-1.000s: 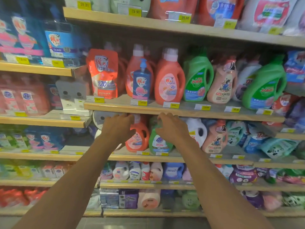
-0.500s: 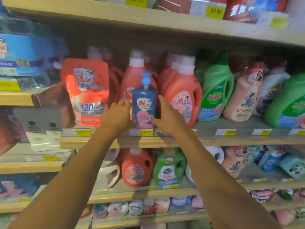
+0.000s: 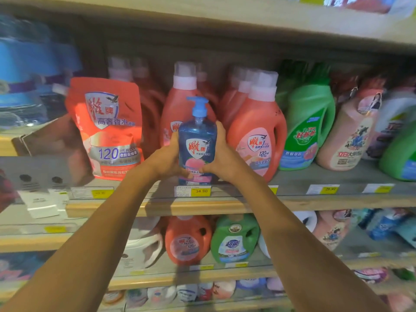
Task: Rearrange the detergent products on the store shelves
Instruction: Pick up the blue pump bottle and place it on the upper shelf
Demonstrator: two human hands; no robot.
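A blue pump bottle with a blue dispenser head stands at the front edge of the middle shelf. My left hand grips its left side and my right hand grips its right side, thumbs across the lower label. Directly behind it stands a red detergent jug with a white cap. A red refill pouch stands to its left and another red jug to its right.
Green jugs and a pink bottle fill the shelf to the right. A price tag marked 34.90 sits below the bottle. On the shelf below stand a red jug, a green jug and a white one.
Both hands rose from the lower shelf to the middle shelf and closed round the blue pump bottle. The view moved closer and upward.
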